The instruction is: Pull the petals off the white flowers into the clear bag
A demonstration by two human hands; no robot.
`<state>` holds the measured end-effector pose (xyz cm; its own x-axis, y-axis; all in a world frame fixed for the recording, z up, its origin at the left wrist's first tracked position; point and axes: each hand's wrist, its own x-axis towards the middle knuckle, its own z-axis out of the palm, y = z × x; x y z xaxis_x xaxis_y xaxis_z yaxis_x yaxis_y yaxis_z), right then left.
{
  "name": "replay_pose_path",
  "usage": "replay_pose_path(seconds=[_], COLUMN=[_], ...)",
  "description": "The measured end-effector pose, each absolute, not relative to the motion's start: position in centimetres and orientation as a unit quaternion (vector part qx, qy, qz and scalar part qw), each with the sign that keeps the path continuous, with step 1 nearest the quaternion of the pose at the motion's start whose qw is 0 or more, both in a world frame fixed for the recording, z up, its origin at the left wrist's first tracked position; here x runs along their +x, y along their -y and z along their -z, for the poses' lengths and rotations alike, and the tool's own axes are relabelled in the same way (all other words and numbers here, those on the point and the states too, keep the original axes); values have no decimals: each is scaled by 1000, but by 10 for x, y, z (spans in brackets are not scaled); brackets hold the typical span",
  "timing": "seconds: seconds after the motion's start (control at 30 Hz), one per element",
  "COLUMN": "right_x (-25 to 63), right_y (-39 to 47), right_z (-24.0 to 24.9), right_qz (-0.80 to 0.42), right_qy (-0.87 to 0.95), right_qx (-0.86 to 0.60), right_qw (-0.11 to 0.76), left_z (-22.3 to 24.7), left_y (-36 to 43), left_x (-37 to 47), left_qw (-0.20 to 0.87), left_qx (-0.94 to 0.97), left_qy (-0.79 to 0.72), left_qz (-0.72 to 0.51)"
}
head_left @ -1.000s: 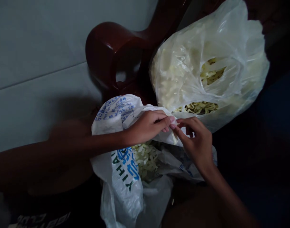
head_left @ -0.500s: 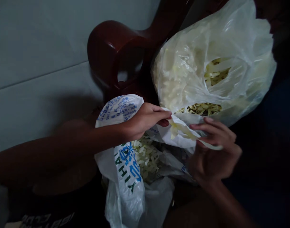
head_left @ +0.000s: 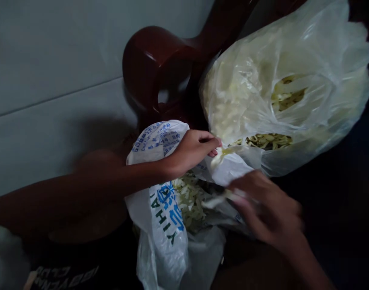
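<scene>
My left hand (head_left: 196, 147) pinches a white and yellow flower (head_left: 219, 157) between thumb and fingers. Lower and to the right, my right hand (head_left: 269, 209) is smeared by motion, its fingers closed on a thin pale petal (head_left: 216, 200). Both hands are over a white printed sack (head_left: 161, 139) with its mouth open and rim folded outward. Inside lie many loose pale petals (head_left: 190, 201). Beyond my hands sits a large translucent plastic bag (head_left: 241, 86), with more pale yellowish pieces (head_left: 267, 141) showing through its openings.
A dark red, glossy curved wooden armrest (head_left: 151, 60) stands behind the sack. Grey tiled wall (head_left: 57, 52) fills the upper left. Dark cloth with white lettering (head_left: 66, 274) is at the lower left.
My right hand has moved down and left, away from my left hand, carrying the petal over the sack. My left hand stays at the rim with the flower. The view has shifted slightly.
</scene>
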<state>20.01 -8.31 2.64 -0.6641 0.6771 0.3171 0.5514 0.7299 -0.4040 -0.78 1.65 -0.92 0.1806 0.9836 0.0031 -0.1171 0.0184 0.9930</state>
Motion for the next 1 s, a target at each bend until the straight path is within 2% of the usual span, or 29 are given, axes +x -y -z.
replay_pose_path(seconds=[0.07,0.13,0.33,0.4,0.5,0.73,1.0], right_x=[177,168,177,178,178,186,188], right_y=[49,33,47,42,28,19,16], right_z=[-14,-6,-13,-13,-7,13,17], right_qz=[-139,-131,-55,-45,-99,-170,-319], right_qy=[914,915,863,837,811,781,702], right_qx=[-333,-333,-389,-431,-478,-505,-500], right_qw=[187,185,318,333,322,325,393], left_z=[7,7,10,11,12,20,23], left_y=[-15,-16,-13,-9,-4,-1,-2], left_x=[-10,-12,-11,-7,-1,6,11], left_qw=[530,478,378,360,342,389,470], left_qx=[535,572,702,742,768,750,705], left_qy=[-436,-448,-438,-414,-394,-392,-366], left_qz=[-493,-493,-416,-386,-371,-363,-385])
